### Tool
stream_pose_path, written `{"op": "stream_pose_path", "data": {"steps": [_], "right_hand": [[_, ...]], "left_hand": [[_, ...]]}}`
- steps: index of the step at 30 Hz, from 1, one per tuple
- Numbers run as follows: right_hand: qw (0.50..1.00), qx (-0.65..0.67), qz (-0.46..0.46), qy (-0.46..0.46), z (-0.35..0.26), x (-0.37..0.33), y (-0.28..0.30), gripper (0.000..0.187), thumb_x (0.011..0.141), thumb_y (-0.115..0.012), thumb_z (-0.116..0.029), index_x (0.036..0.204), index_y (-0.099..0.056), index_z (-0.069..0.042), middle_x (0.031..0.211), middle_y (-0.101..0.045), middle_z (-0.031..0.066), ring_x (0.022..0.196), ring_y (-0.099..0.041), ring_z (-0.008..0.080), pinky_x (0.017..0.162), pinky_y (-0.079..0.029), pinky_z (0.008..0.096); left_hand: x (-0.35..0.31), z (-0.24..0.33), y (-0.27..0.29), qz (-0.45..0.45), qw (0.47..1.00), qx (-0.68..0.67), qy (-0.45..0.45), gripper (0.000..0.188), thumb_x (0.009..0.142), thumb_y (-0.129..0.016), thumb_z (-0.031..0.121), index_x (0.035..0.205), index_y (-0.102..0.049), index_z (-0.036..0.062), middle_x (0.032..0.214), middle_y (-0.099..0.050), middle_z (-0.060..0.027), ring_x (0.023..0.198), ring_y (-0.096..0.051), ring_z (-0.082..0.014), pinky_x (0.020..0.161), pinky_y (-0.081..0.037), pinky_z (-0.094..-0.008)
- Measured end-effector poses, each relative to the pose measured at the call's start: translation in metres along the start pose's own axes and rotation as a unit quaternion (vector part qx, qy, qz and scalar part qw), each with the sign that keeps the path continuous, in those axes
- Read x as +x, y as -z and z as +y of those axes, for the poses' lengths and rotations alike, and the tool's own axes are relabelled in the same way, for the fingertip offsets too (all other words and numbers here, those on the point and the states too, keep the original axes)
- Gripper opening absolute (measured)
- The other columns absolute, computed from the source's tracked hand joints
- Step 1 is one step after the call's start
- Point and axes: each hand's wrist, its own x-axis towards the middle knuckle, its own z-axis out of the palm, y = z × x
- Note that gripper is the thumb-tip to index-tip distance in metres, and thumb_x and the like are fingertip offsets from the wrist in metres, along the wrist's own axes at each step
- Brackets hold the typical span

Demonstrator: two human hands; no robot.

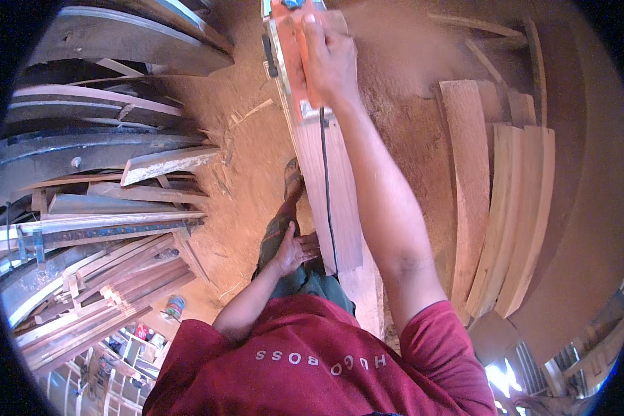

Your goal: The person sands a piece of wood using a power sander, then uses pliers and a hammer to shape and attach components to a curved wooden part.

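Note:
With my right hand (334, 66) closed around its handle, an orange and silver electric hand planer (291, 52) sits at the far end of a long wooden board (329, 187). Its black cord (327, 187) trails back along the board's top toward my body. My left hand (297, 251) is close to my leg, fingers stretched out toward the near left edge of the board. Whether those fingertips press on the edge is hard to tell. The planer's underside and the wood beneath it are hidden.
Stacks of planks and timber (132, 194) fill the left side. Several cut boards (509, 215) lie to the right. Sawdust (249, 152) covers the ground, with a hazy spray right of the planer. A small can (174, 306) stands at the lower left.

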Motion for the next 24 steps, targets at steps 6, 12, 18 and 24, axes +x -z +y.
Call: {"op": "stream_pose_path", "data": {"steps": [6,12,18,24], "right_hand": [[0.994,-0.077,0.008,0.080,-0.032,0.064,-0.011,0.055,0.100,-0.040,-0.054,0.114,-0.068,-0.009,0.115,-0.065,0.0237,0.111,-0.062,0.0415,0.093,-0.047,0.0464],[0.999,-0.007,0.009,0.039,-0.023,-0.052,0.048,0.047,0.100,-0.050,-0.047,0.109,-0.069,-0.005,0.103,-0.067,0.0223,0.103,-0.065,0.0382,0.087,-0.050,0.0441],[0.964,-0.079,0.014,-0.253,0.008,-0.377,0.245,0.044,0.086,-0.074,-0.033,0.110,-0.070,0.004,0.093,-0.073,0.0095,0.085,-0.067,0.0136,0.076,-0.054,0.0312],[0.923,-0.149,0.187,-0.303,0.020,-0.613,0.330,0.034,0.092,-0.071,-0.036,0.090,-0.069,-0.002,0.072,-0.060,-0.0005,0.062,-0.053,0.0068,0.055,-0.042,0.0241]], "left_hand": [[-0.001,-0.015,0.005,-0.003,0.998,-0.025,-0.060,0.098,0.087,-0.035,0.085,0.132,-0.056,0.0006,0.116,-0.067,-0.0137,0.107,-0.063,-0.0273,0.101,-0.046,-0.0405],[0.004,-0.040,0.010,0.005,0.992,0.043,-0.117,0.066,0.096,-0.054,0.060,0.142,-0.047,0.0129,0.134,-0.057,-0.0077,0.112,-0.059,-0.0220,0.099,-0.047,-0.0417],[-0.017,-0.055,-0.039,0.066,0.906,0.343,-0.241,0.067,0.085,-0.080,0.032,0.133,-0.052,-0.0031,0.118,-0.066,-0.0110,0.107,-0.064,-0.0196,0.093,-0.052,-0.0363],[-0.040,-0.073,-0.047,0.084,0.904,0.308,-0.284,0.052,0.082,-0.081,0.032,0.117,-0.066,-0.0027,0.105,-0.071,-0.0095,0.093,-0.068,-0.0182,0.082,-0.056,-0.0323]]}}
